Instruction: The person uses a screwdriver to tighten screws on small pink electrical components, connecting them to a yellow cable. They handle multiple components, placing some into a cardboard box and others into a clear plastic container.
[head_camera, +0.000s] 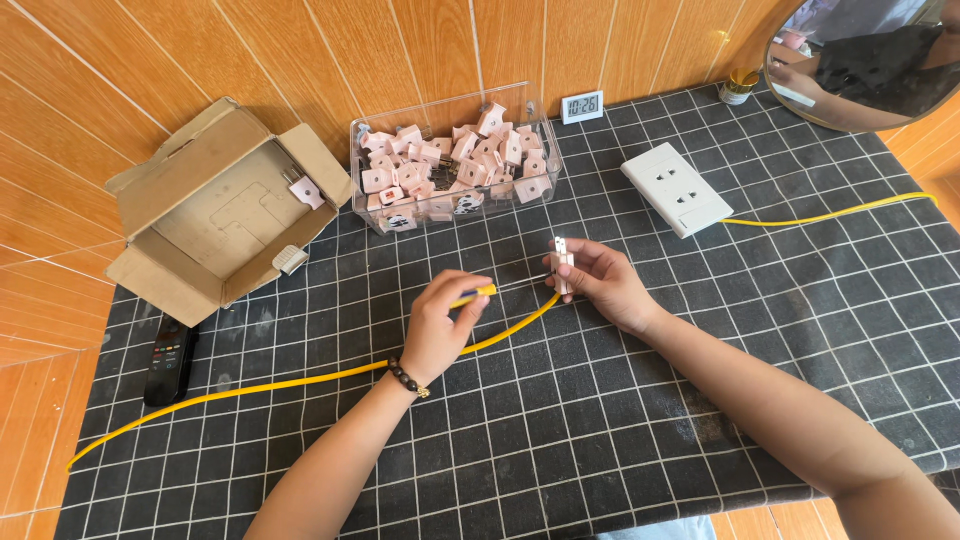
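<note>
Head view shows our left hand (437, 325) with its fingers (470, 290) pinched closed around the end of a yellow cable (300, 380), which loops just below those fingers and trails off leftward across the checked tabletop (600, 420). Just right of them, our right hand (600, 282) has its fingers (565, 268) gripping a small pink plug (562, 258), held upright with its metal end on top; a thin wire appears to run between the cable end and the plug. Beyond both sets of fingers sits a clear box (450, 160) filled with similar pink plugs. Up and right of the right fingers lies a white socket block (676, 188); far left of the left fingers stand an open cardboard box (220, 210) and a dark remote (170, 360).
</note>
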